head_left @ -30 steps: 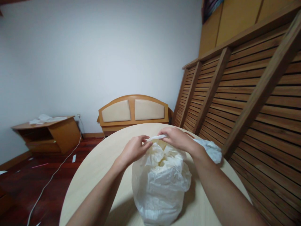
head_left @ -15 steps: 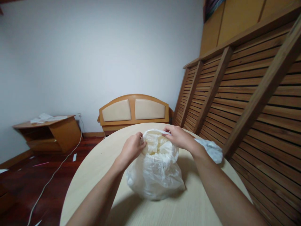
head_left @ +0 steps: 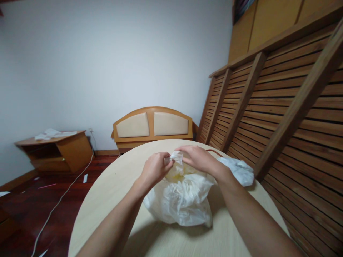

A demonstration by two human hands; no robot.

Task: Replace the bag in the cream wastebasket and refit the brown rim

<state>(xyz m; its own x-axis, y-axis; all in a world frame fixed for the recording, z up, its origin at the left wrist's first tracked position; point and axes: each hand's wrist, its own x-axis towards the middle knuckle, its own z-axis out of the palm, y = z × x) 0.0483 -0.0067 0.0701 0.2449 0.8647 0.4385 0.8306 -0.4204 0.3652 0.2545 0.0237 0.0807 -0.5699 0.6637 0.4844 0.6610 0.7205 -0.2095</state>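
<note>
A white plastic bag rests on the round pale table, its body puffed and creased, with something yellowish showing faintly inside near the mouth. My left hand pinches the gathered rim of the bag on its left side. On the other side my right hand has its fingers curled round the bag's rim, close to the left. Between the two hands the bag's mouth is bunched into a small white tuft. The right fingertips are partly hidden behind the plastic.
Another crumpled whitish plastic bag lies at the right edge of the table, beside a thin reddish-brown strip. A slatted wooden frame leans close on the right. A low cabinet and a cable are at left.
Both hands have come closer together, and the bag's wide round mouth has been drawn into a bunch. The reddish-brown strip now shows behind my right wrist.
</note>
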